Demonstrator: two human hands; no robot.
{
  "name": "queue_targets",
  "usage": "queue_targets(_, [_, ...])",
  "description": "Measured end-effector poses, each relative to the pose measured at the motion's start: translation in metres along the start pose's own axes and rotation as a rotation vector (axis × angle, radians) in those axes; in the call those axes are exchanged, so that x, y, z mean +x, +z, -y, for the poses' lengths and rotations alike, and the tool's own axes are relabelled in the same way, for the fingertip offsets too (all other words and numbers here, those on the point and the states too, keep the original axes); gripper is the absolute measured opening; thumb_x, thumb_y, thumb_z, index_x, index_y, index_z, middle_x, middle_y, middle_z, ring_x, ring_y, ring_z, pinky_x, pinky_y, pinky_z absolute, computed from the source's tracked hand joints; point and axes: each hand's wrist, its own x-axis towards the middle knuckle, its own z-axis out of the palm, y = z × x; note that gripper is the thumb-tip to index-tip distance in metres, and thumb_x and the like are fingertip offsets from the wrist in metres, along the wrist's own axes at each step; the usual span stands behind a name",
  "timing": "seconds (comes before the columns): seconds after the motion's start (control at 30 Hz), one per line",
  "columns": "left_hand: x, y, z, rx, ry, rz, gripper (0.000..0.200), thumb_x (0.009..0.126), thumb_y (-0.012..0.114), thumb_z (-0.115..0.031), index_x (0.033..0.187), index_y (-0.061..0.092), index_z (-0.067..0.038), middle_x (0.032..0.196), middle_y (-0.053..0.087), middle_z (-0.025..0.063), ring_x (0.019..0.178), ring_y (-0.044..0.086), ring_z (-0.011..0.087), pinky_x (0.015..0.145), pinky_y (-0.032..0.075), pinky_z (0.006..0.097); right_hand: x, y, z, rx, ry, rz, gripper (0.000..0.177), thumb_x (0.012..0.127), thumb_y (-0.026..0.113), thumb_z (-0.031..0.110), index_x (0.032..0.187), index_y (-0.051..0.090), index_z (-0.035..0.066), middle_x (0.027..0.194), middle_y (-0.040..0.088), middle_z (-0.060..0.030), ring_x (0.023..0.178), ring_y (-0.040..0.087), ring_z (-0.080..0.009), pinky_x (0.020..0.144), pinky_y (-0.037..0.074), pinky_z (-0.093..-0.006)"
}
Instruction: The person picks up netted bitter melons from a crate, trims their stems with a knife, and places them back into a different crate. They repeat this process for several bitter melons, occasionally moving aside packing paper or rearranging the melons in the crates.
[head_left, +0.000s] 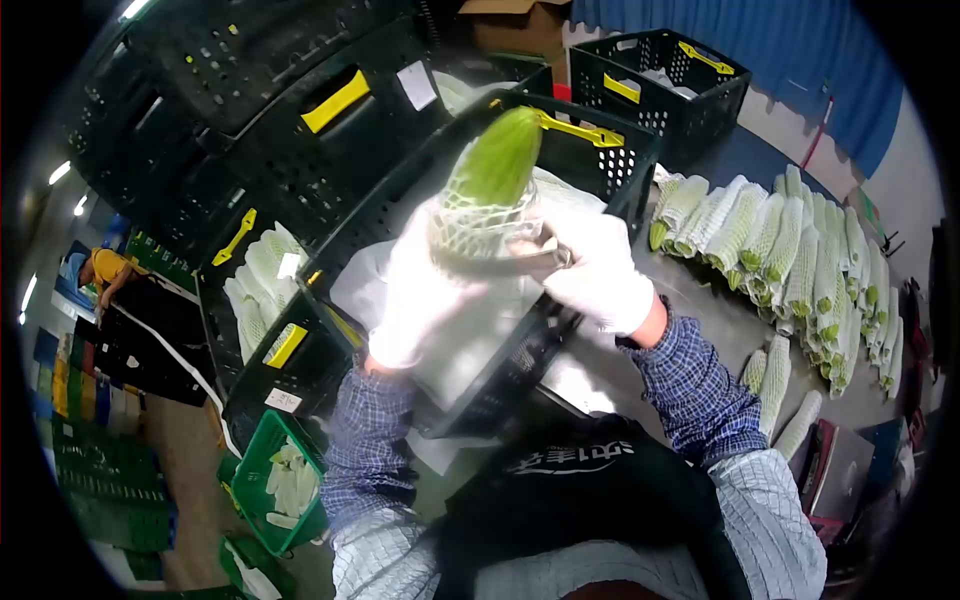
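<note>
Green and tapering, a vegetable [507,155] stood point-up between two white-gloved hands, its tip rising above the fingers, its lower part sheathed in white mesh netting [468,218]. The left hand [412,285] was closed around the netted side, though glare hid its separate fingertips; the right hand [600,275] had its fingers pinched on a greyish band [492,265] crossing low on the netting. Probably the left hand steadied the vegetable so that the right could manage the band. Below the fingers was a black crate [500,375] with a pale lining [362,285], perhaps there as cushioning. Well to the right of the right fingers, netted vegetables [790,240] lay heaped on a grey table [690,330], seemingly to keep them within reach. Left of the left fingers, another crate [258,378] held more wrapped pieces [268,282].
</note>
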Motion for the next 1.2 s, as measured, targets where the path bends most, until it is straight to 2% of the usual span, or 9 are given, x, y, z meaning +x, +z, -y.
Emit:
queue_targets(0.17, [0.004, -0.033, -0.016, -0.965, -0.406, 0.349, 0.053, 0.082, 0.075, -0.008, 0.13, 0.055, 0.002, 0.12, 0.066, 0.0137, 0.106, 0.067, 0.0202, 0.093, 0.054, 0.034, 0.0, 0.009, 0.029, -0.045, -0.216, 0.122, 0.022, 0.078, 0.069, 0.016, 0.099, 0.066, 0.011, 0.074, 0.064, -0.004, 0.063, 0.065, -0.0253, 0.06, 0.052, -0.0353])
queue_targets(0.37, [-0.013, -0.04, 0.063, -1.271, -0.248, 0.235, 0.057, 0.081, 0.071, 0.002, 0.135, 0.052, 0.002, 0.123, 0.064, 0.0151, 0.108, 0.066, 0.0255, 0.09, 0.057, 0.0365, -0.003, 0.018, 0.052, -0.176, -0.372, 0.112, 0.024, 0.082, 0.073, 0.024, 0.103, 0.07, 0.013, 0.067, 0.061, -0.0015, 0.056, 0.06, -0.0193, 0.054, 0.045, -0.0324])
queue_targets(0.57, [-0.003, -0.038, 0.07, -1.308, -0.109, 0.363, 0.063, 0.079, 0.074, 0.001, 0.136, 0.051, 0.001, 0.131, 0.061, 0.0167, 0.114, 0.063, 0.0275, 0.097, 0.055, 0.0399, 0.0, 0.014, 0.052, -0.111, -0.408, -0.014, 0.032, 0.08, 0.072, 0.02, 0.11, 0.069, 0.011, 0.068, 0.06, -0.0004, 0.054, 0.059, -0.0175, 0.052, 0.049, -0.0315])
queue_targets(0.7, [-0.004, -0.034, 0.016, -1.608, -0.515, 0.049, 0.057, 0.083, 0.073, -0.013, 0.135, 0.054, -0.002, 0.136, 0.056, 0.0175, 0.126, 0.054, 0.0273, 0.103, 0.05, 0.0449, 0.012, -0.001, 0.036, 0.057, -0.165, -0.202, 0.047, 0.075, 0.073, 0.007, 0.121, 0.067, 0.009, 0.071, 0.064, -0.0057, 0.056, 0.062, -0.0199, 0.056, 0.051, -0.0308])
queue_targets(0.83, [0.027, -0.035, 0.031, -1.691, -0.459, -0.126, 0.051, 0.084, 0.073, -0.022, 0.128, 0.057, -0.001, 0.124, 0.064, 0.0173, 0.113, 0.063, 0.0313, 0.102, 0.05, 0.0489, 0.006, -0.009, -0.005, 0.102, 0.061, -0.278, 0.044, 0.079, 0.069, 0.001, 0.122, 0.068, 0.011, 0.067, 0.061, -0.0084, 0.054, 0.058, -0.0201, 0.056, 0.048, -0.03])
queue_targets(0.97, [0.037, -0.024, 0.011, -1.408, -0.742, -0.385, 0.056, 0.091, 0.061, -0.043, 0.13, 0.056, -0.003, 0.13, 0.06, 0.0157, 0.119, 0.058, 0.0316, 0.106, 0.046, 0.0506, -0.001, -0.004, -0.015, -0.257, -0.163, -0.385, 0.033, 0.082, 0.071, 0.008, 0.115, 0.071, 0.01, 0.069, 0.064, -0.007, 0.054, 0.058, -0.0223, 0.055, 0.046, -0.0309])
queue_targets(1.03, [0.038, -0.017, 0.01, -1.204, -0.527, -0.282, 0.044, 0.09, 0.065, -0.039, 0.122, 0.062, -0.009, 0.119, 0.066, 0.0113, 0.11, 0.064, 0.0264, 0.097, 0.054, 0.0447, 0.004, -0.001, -0.013, -0.305, -0.296, -0.429, 0.031, 0.084, 0.07, 0.01, 0.115, 0.071, 0.01, 0.07, 0.066, -0.0056, 0.056, 0.06, -0.0212, 0.055, 0.046, -0.0315])
queue_targets(1.1, [0.039, -0.01, 0.012, -1.421, -0.765, -0.354, 0.038, 0.095, 0.055, -0.038, 0.118, 0.065, -0.01, 0.116, 0.068, 0.0084, 0.109, 0.065, 0.0248, 0.095, 0.055, 0.0425, 0.007, 0.002, -0.011, -0.325, -0.295, -0.37, 0.037, 0.082, 0.071, 0.011, 0.119, 0.069, 0.01, 0.077, 0.068, -0.0048, 0.062, 0.063, -0.0196, 0.057, 0.046, -0.0318])
queue_targets(1.2, [0.037, -0.001, 0.028, -1.384, -0.665, -0.349, 0.041, 0.097, 0.052, -0.038, 0.122, 0.062, -0.007, 0.122, 0.065, 0.0109, 0.114, 0.062, 0.0274, 0.1, 0.051, 0.0453, 0.019, 0.007, -0.01, -0.337, -0.359, -0.402, 0.047, 0.078, 0.07, 0.008, 0.124, 0.065, 0.009, 0.074, 0.065, -0.0037, 0.064, 0.063, -0.0202, 0.059, 0.046, -0.0318])
